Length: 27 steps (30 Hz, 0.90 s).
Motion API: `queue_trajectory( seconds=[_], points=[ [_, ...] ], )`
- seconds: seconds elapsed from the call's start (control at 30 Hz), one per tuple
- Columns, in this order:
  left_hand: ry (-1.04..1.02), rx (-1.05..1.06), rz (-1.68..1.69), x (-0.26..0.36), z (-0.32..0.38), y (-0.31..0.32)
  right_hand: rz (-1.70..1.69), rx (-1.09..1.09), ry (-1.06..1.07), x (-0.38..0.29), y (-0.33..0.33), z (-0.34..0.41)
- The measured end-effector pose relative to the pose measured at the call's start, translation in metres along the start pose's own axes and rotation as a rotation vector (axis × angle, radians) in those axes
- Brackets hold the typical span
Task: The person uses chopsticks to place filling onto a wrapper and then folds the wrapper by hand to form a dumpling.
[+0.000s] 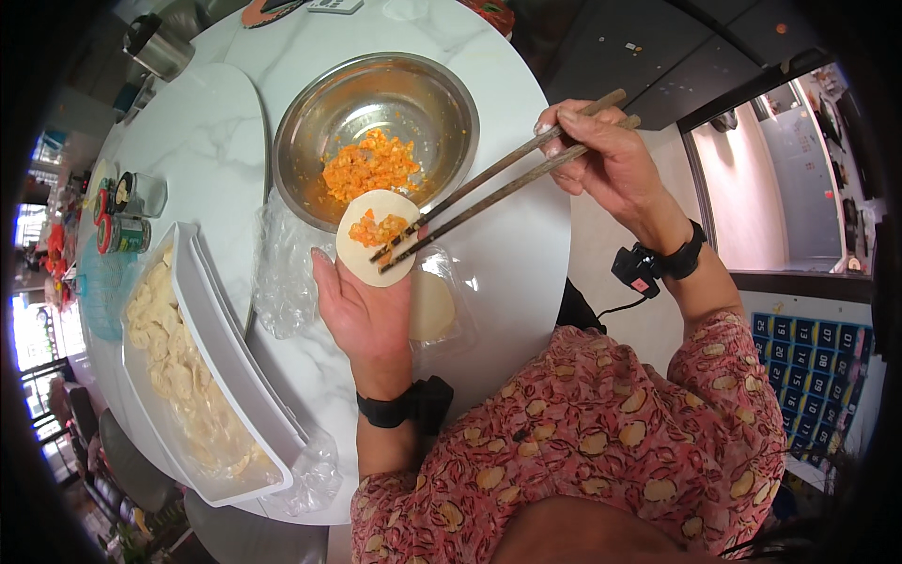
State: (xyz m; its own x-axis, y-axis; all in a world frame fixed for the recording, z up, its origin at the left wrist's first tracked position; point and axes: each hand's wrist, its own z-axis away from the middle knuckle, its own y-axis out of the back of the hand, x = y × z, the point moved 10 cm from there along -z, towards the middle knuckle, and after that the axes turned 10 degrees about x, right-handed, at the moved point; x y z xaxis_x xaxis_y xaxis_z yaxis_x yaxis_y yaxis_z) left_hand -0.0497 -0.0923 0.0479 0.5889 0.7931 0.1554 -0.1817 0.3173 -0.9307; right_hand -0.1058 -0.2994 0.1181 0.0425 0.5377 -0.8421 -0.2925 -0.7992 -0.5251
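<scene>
A round dough wrapper [359, 266] rests on the palm and fingers of my left hand [370, 310]. On its upper part sits a small heap of orange chopped filling [373, 229]. My right hand [599, 144] grips a pair of wooden chopsticks [493, 173], whose dark tips touch the wrapper beside the heap, with bits of filling on them. Just beyond the wrapper stands a stainless steel bowl [451, 162], holding more of the filling [370, 166] on its near side. More wrappers [431, 307] lie in a clear plastic package, partly hidden behind my left hand.
A white tray [232, 381] at the left holds many dumplings [176, 352]. Crumpled clear plastic [282, 268] lies between tray and bowl. Glass jars [123, 234] and a metal pitcher [161, 49] stand farther left on the marble-patterned table [521, 240], near a raised round turntable [204, 134].
</scene>
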Motion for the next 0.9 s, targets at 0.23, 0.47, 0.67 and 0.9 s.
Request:
queue_trajectory(
  seconds=[0.23, 0.47, 0.67, 0.9],
  points=[
    [0.104, -0.067, 0.169, -0.017, 0.007, -0.006, -0.010, 0.095, 0.088, -0.011, 0.014, -0.012],
    [0.095, -0.058, -0.291, -0.046, 0.018, -0.011, 0.194, 0.262, 0.198, 0.007, 0.031, -0.034],
    [0.068, -0.071, -0.309, -0.045, 0.020, -0.015, 0.311, 0.259, 0.179, 0.021, 0.034, -0.054],
    [0.043, -0.103, -0.354, -0.041, 0.019, -0.020, 0.186, 0.198, 0.160, 0.025, 0.021, -0.063]
  ],
)
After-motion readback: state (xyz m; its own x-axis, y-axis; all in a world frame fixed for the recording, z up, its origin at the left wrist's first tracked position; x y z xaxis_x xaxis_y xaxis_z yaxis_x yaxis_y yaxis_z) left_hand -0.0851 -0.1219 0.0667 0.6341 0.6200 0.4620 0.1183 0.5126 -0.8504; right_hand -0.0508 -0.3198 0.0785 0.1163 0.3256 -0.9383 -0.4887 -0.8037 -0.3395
